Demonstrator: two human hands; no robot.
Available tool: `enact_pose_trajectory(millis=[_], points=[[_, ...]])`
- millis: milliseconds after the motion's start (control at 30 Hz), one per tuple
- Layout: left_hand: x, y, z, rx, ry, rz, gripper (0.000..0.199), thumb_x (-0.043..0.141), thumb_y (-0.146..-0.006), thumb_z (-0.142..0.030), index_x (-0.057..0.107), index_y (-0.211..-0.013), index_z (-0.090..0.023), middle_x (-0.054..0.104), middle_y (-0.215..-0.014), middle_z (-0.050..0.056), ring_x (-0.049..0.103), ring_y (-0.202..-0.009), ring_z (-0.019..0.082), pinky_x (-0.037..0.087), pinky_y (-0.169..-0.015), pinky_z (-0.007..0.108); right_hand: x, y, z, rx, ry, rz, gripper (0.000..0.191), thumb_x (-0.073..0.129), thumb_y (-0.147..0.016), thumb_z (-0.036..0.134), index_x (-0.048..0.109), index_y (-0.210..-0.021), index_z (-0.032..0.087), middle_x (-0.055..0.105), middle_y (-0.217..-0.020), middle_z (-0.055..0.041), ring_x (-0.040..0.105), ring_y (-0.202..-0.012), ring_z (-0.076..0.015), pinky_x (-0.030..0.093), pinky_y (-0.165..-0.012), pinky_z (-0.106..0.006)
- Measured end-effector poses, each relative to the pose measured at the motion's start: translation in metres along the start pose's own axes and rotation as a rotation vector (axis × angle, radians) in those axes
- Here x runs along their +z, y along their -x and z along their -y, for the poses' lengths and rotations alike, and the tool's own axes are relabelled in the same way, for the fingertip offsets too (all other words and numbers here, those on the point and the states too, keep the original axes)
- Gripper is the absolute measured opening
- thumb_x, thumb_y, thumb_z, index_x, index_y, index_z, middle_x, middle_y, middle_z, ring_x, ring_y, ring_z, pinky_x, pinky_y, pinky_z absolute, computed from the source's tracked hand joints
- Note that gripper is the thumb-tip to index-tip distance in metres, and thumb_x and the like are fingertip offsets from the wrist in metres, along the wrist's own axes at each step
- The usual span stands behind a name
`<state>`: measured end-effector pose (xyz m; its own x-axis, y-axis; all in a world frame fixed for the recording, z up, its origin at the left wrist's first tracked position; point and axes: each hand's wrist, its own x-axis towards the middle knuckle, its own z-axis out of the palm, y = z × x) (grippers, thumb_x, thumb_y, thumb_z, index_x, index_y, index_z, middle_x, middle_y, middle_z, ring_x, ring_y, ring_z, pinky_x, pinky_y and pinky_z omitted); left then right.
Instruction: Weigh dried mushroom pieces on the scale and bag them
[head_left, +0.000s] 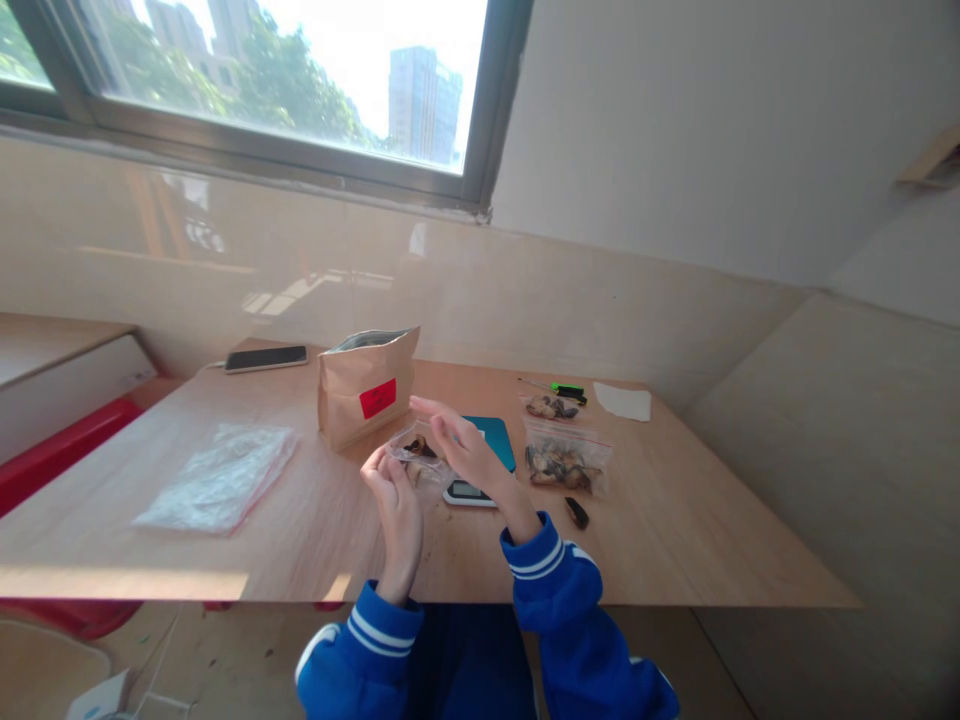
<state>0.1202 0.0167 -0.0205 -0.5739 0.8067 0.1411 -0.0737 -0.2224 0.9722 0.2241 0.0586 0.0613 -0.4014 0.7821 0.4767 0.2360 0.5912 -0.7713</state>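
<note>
Both hands are up over the pale wooden counter [300,520], sharing a small clear plastic zip bag [418,455] with dark, lumpy pieces inside, held just in front of the teal digital scale [491,450]. The left hand [397,505] pinches the bag's near edge, its grip closed on the film. The right hand [469,450] touches the bag's top, fingers loosely spread. A creased brown paper pouch [366,385] with a red label stands behind.
</note>
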Motion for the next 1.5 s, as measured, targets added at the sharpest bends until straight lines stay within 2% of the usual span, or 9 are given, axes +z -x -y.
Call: enact_pose_trajectory(millis=[133,233,333,467,600,767,900,1100,1500], points=[[0.000,-0.001,0.000,-0.001,0.029,-0.058,0.046,0.035,-0.093,-0.056,0.038,-0.119,-0.019,0.048,-0.130,0.015,0.051,-0.121,0.023,0.042,-0.102,0.041,-0.005,0.020,0.000,0.117,0.047,-0.193,0.042,0.051,-0.092,0.043,0.054,-0.128,0.023,0.055,-0.136,-0.0089,0.047,-0.130,-0.0218,0.035,-0.111,-0.043],[0.003,0.006,-0.002,-0.005,0.078,-0.047,0.046,0.038,-0.093,-0.055,0.037,-0.123,-0.020,0.043,-0.138,0.015,0.046,-0.128,0.023,0.039,-0.105,0.040,0.009,0.044,-0.008,0.262,-0.054,-0.222,0.073,0.074,-0.075,0.042,0.042,-0.138,0.024,0.048,-0.142,-0.0120,0.047,-0.131,-0.0257,0.039,-0.108,-0.045],[0.003,0.015,-0.008,0.013,0.188,0.131,0.043,0.036,-0.095,-0.052,0.042,-0.125,-0.023,0.042,-0.145,0.013,0.042,-0.134,0.022,0.034,-0.110,0.042,0.030,0.063,-0.017,0.325,-0.284,-0.389,0.083,0.071,-0.077,0.042,0.025,-0.143,0.023,0.051,-0.140,-0.0157,0.053,-0.127,-0.0230,0.043,-0.104,-0.043],[-0.009,0.010,-0.018,0.104,0.162,0.395,0.037,0.038,-0.096,-0.046,0.059,-0.114,-0.021,0.055,-0.135,0.010,0.045,-0.131,0.021,0.027,-0.115,0.043,0.037,0.079,-0.021,0.350,-0.442,-0.720,0.050,0.063,-0.083,0.047,0.039,-0.119,0.022,0.068,-0.118,-0.0138,0.065,-0.111,-0.0213,0.049,-0.098,-0.041],[-0.017,-0.008,-0.023,0.034,0.119,0.369,0.043,0.061,-0.084,-0.043,0.057,-0.122,-0.022,0.056,-0.133,0.009,0.049,-0.127,0.022,0.034,-0.109,0.040,0.027,0.087,-0.011,0.365,-0.502,-0.656,0.034,0.064,-0.082,0.049,0.049,-0.098,0.023,0.072,-0.109,-0.0113,0.070,-0.099,-0.0227,0.057,-0.080,-0.035],[-0.018,-0.011,-0.022,-0.036,0.135,0.434,0.033,0.061,-0.082,-0.046,0.069,-0.087,-0.014,0.071,-0.085,0.007,0.065,-0.083,0.019,0.050,-0.078,0.030,0.024,0.088,0.000,0.330,-0.448,-0.681,0.029,0.060,-0.085,0.049,0.061,-0.088,0.021,0.075,-0.100,-0.0084,0.071,-0.093,-0.0219,0.056,-0.083,-0.036],[-0.029,-0.013,-0.031,0.078,-0.017,0.331,0.030,0.061,-0.082,-0.045,0.068,-0.078,-0.016,0.069,-0.069,0.003,0.061,-0.066,0.015,0.048,-0.062,0.024,0.009,0.092,0.003,0.351,-0.249,-0.562,0.036,0.058,-0.086,0.053,0.071,-0.086,0.019,0.076,-0.090,-0.0082,0.071,-0.084,-0.0235,0.055,-0.078,-0.036],[-0.046,-0.025,-0.057,0.292,-0.187,0.509,0.023,0.060,-0.082,-0.039,0.070,-0.077,-0.019,0.070,-0.075,0.003,0.062,-0.071,0.016,0.048,-0.066,0.025,-0.019,0.093,0.019,0.347,-0.260,-0.378,0.041,0.062,-0.081,0.058,0.072,-0.086,0.019,0.076,-0.088,-0.0090,0.072,-0.081,-0.0250,0.055,-0.076,-0.037],[-0.045,-0.006,-0.058,0.073,-0.034,0.269,0.033,0.063,-0.080,-0.046,0.053,-0.068,-0.018,0.045,-0.056,-0.006,0.042,-0.053,0.008,0.036,-0.051,0.018,0.005,0.112,0.013,0.415,-0.382,-0.695,0.036,0.071,-0.073,0.052,0.068,-0.087,0.018,0.075,-0.082,-0.0066,0.070,-0.071,-0.0213,0.054,-0.061,-0.030]])
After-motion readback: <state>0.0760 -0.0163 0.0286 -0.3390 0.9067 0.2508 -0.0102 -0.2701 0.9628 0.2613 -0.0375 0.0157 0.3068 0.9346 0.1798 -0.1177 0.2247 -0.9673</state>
